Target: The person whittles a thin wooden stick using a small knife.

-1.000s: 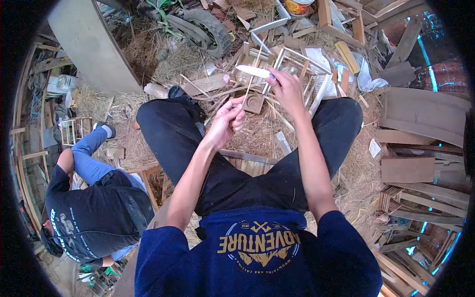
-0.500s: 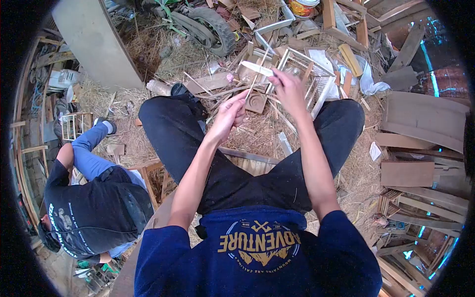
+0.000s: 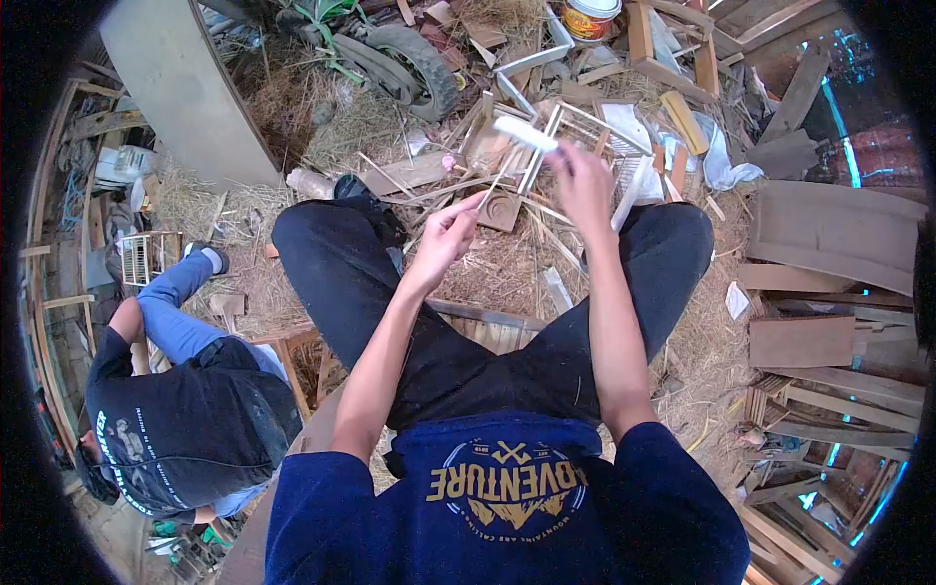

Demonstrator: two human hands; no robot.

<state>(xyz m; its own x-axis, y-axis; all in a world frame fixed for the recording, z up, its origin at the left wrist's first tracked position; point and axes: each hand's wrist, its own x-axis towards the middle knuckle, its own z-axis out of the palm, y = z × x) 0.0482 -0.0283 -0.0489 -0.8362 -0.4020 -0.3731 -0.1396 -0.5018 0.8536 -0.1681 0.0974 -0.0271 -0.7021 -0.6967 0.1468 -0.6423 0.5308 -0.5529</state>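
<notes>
Above my lap, my left hand [image 3: 445, 242] is closed around a thin wooden stick [image 3: 495, 182], whose free end points up and away from me. My right hand [image 3: 584, 187] grips a knife by its handle. The pale, motion-blurred knife blade [image 3: 525, 133] points to the upper left, beyond the stick's tip and apart from it as far as I can tell. On the ground past my hands lies a square wooden piece with a round recess [image 3: 500, 209], among loose sticks and slatted wooden frames [image 3: 634, 185].
A co-worker [image 3: 185, 409] sits at my left near a small slatted cage [image 3: 149, 257]. Ahead are a wheel [image 3: 429, 73], a leaning board [image 3: 185, 93] and a paint bucket [image 3: 590, 18]. Planks [image 3: 801, 347] are stacked on the right. Straw covers the ground.
The knife has lifted away from the stick and its blade has turned, now blurred. My right hand has moved slightly right and down; my left hand has stayed nearly in place, holding the stick.
</notes>
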